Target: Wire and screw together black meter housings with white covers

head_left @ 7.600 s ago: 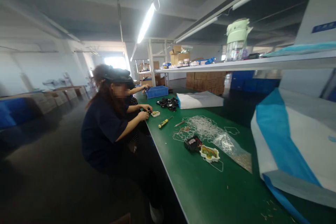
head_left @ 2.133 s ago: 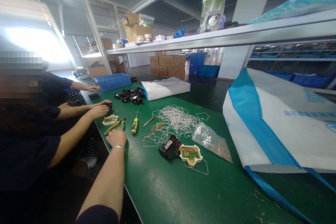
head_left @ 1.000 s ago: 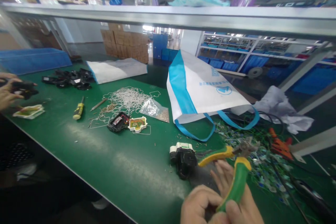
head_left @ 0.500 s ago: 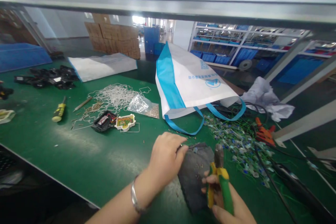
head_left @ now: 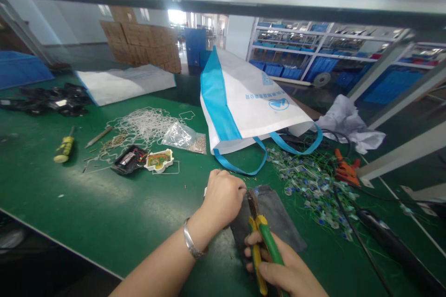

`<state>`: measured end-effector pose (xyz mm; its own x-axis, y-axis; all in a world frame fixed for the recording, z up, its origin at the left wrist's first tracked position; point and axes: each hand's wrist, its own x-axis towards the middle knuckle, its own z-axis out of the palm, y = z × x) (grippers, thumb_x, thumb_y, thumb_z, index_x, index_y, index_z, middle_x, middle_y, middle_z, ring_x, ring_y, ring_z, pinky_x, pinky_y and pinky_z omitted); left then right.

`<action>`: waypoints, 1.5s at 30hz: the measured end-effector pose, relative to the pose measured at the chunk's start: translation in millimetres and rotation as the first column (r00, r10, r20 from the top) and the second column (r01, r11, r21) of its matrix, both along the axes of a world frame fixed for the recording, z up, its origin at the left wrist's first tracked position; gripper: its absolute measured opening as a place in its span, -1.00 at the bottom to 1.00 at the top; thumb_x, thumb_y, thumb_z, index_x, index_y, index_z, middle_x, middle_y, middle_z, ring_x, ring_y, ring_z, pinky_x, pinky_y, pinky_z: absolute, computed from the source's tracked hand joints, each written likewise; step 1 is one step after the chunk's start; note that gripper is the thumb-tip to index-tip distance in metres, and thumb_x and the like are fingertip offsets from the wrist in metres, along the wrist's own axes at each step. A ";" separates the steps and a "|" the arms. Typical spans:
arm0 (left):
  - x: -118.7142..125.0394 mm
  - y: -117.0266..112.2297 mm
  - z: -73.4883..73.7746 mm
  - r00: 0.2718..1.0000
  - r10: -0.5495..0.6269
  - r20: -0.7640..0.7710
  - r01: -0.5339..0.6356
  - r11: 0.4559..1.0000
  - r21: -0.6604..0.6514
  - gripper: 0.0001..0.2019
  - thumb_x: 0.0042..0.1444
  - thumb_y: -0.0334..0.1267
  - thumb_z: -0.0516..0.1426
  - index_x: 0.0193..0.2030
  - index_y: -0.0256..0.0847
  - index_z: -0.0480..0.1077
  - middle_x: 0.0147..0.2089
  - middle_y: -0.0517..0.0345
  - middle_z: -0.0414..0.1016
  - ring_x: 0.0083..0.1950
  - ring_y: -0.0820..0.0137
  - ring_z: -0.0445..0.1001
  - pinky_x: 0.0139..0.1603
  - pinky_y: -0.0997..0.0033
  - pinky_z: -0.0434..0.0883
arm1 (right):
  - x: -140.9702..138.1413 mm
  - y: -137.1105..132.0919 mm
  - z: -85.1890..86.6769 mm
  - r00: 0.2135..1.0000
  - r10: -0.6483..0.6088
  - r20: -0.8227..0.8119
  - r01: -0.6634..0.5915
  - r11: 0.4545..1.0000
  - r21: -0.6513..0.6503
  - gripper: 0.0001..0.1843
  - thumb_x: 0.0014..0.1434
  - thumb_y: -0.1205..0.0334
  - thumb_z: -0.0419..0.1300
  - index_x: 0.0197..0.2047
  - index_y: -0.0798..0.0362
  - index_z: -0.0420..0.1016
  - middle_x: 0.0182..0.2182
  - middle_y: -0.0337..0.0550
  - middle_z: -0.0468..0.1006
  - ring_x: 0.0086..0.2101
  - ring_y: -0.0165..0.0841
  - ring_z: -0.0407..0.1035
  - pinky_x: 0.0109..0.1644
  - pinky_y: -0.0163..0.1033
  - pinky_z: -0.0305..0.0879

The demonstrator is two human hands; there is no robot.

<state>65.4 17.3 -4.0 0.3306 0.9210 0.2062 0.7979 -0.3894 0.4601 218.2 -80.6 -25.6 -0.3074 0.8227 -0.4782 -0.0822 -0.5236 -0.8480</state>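
My right hand (head_left: 275,260) grips pliers (head_left: 261,236) with yellow and green handles, their jaws pointing away from me. The jaw tips come up close beside the fingers of my left hand (head_left: 225,197), which is closed over the edge of a dark grey cloth (head_left: 278,213). What the left fingers hold is hidden; a bit of something white shows at the hand's left side. Just beyond the cloth lie a few tiny brass-coloured screws (head_left: 249,178). An opened black housing (head_left: 128,160) with wires joins a white-rimmed part (head_left: 159,161) to the left.
A white and blue bag (head_left: 247,102) stands behind my hands. Green-stranded small clear and blue pieces (head_left: 313,190) are heaped at right, near an orange clamp (head_left: 346,169) and a black cable. At left lie a screwdriver (head_left: 64,148), white wire shapes (head_left: 146,123) and a plastic pouch (head_left: 184,137).
The pliers have moved left and up, their jaws now beside my left fingers. My left hand has curled closed. The view has tilted down slightly.
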 end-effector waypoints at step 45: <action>-1.2 -6.5 -17.1 0.981 0.044 0.189 -0.052 0.998 0.035 -0.83 0.01 -0.45 0.10 -0.55 -0.20 0.39 -0.47 0.21 0.42 -0.31 0.37 0.34 -0.18 0.34 0.16 | -15.0 15.9 -29.3 0.958 -0.016 0.287 -0.046 0.977 0.207 -0.48 -0.07 -0.20 0.17 -0.39 0.13 0.19 -0.45 -0.19 0.24 -0.50 -0.45 0.11 -0.50 -0.39 0.04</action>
